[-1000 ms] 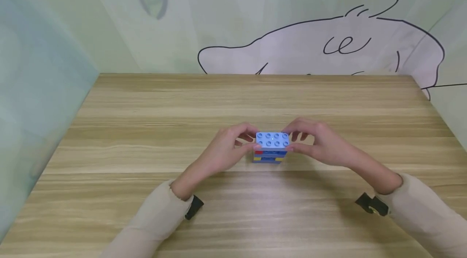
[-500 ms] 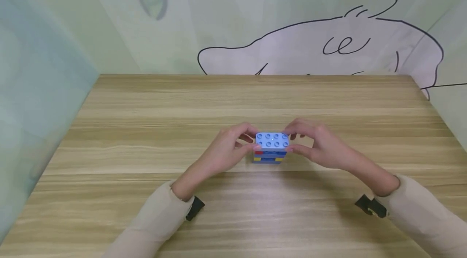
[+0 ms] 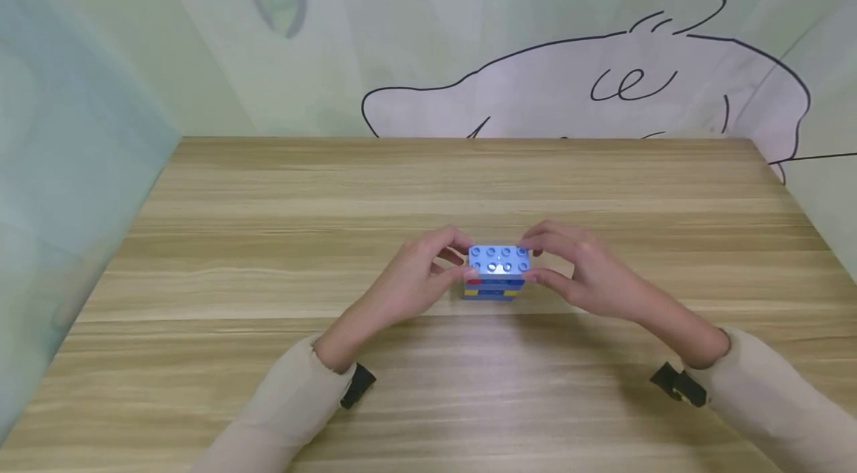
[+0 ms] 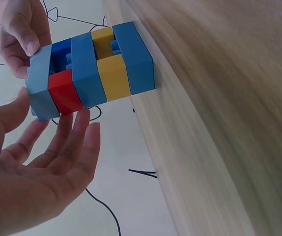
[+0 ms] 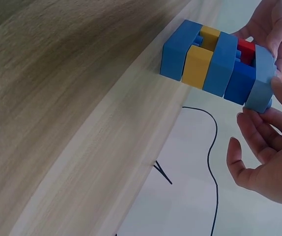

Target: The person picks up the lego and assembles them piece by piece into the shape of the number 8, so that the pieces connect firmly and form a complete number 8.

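A small tower of toy building bricks stands upright on the table. Its top is a light blue studded brick. Below it sit a red brick on the left and a dark blue brick on the right, with a gap between. Then come a long blue brick, a pair of yellow bricks set apart, and another long blue brick as the base. My left hand pinches the light blue brick's left end between thumb and fingers. At its right end, my right hand pinches likewise.
The wood-grain table reaches back to a pale wall with line drawings. Light sleeves cover both forearms, and dark straps show at the wrists.
Both hands keep their hold on the light blue brick's ends. The right hand has shifted very slightly toward me; the tower looks the same.
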